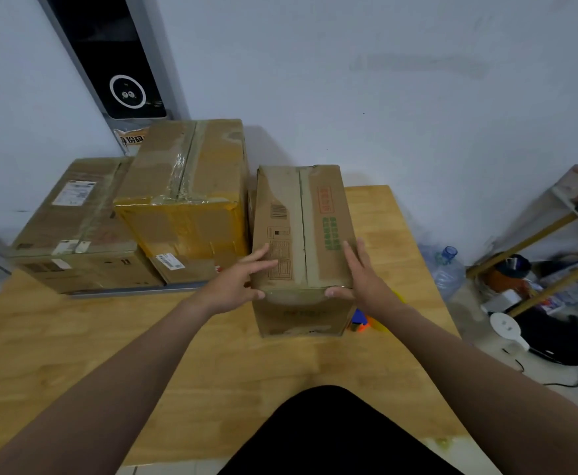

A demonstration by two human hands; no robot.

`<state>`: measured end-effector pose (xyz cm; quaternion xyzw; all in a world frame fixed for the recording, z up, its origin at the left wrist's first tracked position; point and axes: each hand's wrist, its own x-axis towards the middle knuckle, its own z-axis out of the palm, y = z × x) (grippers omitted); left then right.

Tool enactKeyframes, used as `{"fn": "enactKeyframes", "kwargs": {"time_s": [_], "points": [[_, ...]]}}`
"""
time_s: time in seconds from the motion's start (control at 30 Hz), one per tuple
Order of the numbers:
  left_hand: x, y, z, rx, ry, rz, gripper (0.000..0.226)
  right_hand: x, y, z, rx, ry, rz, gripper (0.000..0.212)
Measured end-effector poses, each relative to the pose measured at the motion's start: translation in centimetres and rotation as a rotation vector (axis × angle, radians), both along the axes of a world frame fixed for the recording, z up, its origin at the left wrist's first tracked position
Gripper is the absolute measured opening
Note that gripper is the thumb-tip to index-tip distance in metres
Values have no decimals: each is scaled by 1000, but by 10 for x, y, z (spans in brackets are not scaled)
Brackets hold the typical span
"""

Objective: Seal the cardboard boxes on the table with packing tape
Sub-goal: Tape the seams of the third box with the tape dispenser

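Your left hand (pixel 243 282) and right hand (pixel 363 275) lay flat, fingers spread, on the near top edge of the tall brown cardboard box (pixel 301 228) standing on the light wooden desk (pixel 212 354). Neither held tape, so lifting one to fetch it could have let the flaps spring apart or tipped the narrow box.

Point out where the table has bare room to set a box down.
Bare wood lies near left, between the stacked boxes and the table edge, and far right, beyond the narrow box. Crowded: the far left, and beside the right hand, where a coloured object sits.
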<state>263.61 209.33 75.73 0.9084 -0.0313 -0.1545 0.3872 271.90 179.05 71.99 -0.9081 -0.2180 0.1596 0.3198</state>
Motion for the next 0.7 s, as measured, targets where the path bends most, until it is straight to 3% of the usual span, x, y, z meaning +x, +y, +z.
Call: {"fn": "enactKeyframes", "kwargs": {"time_s": [0.13, 0.23, 0.33, 0.43, 0.57, 0.7], "points": [[-8, -11, 11, -11, -45, 197, 97, 0, -2, -7, 194, 160, -164, 136], [-6, -13, 11, -11, -24, 316, 108, 4, -4, -14, 222, 250, -241, 141], [-2, -7, -4, -142, 32, 405, 111, 8, -9, -24, 263, 251, -237, 110], [-2, 1, -15, -206, 77, 385, 96, 3, -11, -28, 267, 211, -138, 74], [0, 9, -13, -149, 136, 334, 78, 5, -16, -15, 163, 162, -47, 51], [5, 13, -16, -128, 161, 335, 61, 14, -18, -5, 90, 210, 36, 44]]}}
